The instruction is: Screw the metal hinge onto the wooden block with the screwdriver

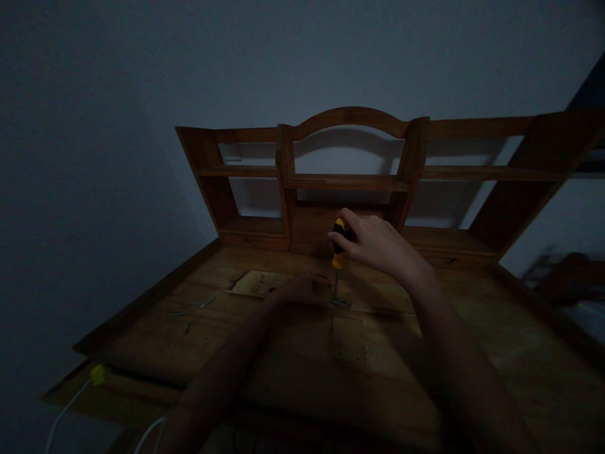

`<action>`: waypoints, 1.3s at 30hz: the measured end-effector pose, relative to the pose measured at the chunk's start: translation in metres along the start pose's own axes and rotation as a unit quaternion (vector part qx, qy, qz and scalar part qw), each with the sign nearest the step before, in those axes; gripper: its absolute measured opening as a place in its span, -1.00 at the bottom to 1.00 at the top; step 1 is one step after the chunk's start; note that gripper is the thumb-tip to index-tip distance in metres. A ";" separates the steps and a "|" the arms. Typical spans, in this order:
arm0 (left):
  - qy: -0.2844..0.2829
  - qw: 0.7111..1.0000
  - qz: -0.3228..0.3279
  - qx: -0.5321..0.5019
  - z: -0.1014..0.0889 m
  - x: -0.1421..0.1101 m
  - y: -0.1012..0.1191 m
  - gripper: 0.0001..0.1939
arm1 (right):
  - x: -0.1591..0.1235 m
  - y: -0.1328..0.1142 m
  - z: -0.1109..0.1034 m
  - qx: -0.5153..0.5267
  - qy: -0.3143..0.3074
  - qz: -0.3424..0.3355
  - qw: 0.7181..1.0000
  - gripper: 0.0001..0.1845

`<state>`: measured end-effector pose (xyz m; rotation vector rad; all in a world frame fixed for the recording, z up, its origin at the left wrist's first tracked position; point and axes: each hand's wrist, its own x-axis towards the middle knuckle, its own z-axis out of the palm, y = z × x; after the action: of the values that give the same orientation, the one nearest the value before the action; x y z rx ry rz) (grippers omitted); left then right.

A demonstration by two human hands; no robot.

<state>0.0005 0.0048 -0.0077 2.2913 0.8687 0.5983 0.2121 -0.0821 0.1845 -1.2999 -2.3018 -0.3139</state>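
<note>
My right hand is closed around the yellow-and-black handle of a screwdriver. The screwdriver stands nearly upright, its shaft reaching down to a small metal plate on the wood. Low beside the shaft, my left hand rests on the wood, thumb and forefinger apart around a gap; some of its fingers are dark and hard to make out. A pale wooden strip extends leftward from under the left hand. Nearer me, a small square wooden piece lies just below the metal plate.
Several screws or nails lie on the wooden desktop at left. Behind the hands rises a wooden shelf unit against the wall. A yellow plug-like piece with a white cable is at the front left edge. The light is dim.
</note>
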 end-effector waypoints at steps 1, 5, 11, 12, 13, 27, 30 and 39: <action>-0.001 1.000 0.003 0.004 0.000 0.000 0.000 -0.26 | 0.000 0.000 0.000 -0.004 0.001 0.005 1.000 -0.65; -0.008 1.000 0.010 0.016 -0.002 -0.002 0.005 -0.26 | 0.001 0.002 0.002 0.041 -0.003 -0.024 0.999 -0.57; -0.006 1.000 0.007 0.013 -0.003 -0.002 0.005 -0.28 | 0.001 0.003 0.007 0.032 0.008 -0.021 0.999 -0.59; -0.005 1.000 0.003 0.013 -0.003 -0.002 0.005 -0.28 | 0.001 0.003 0.007 0.022 0.013 -0.010 1.000 -0.59; -0.004 1.000 -0.001 0.013 -0.002 -0.002 0.005 -0.28 | 0.001 0.003 0.008 0.018 0.013 -0.003 1.000 -0.58; -0.003 1.000 -0.001 0.012 -0.003 -0.003 0.012 -0.27 | 0.003 0.010 0.009 0.059 -0.009 -0.029 0.998 -0.39; -0.003 1.000 0.002 0.015 -0.003 -0.002 0.011 -0.27 | 0.003 0.015 0.009 0.082 -0.013 -0.054 0.995 -0.36; 0.002 1.000 0.001 0.020 -0.001 -0.002 0.006 -0.28 | 0.004 0.018 0.006 0.093 -0.029 -0.020 0.995 -0.43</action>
<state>0.0007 0.0007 -0.0032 2.3275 0.8890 0.5907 0.2243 -0.0669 0.1806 -1.1860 -2.3455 -0.0727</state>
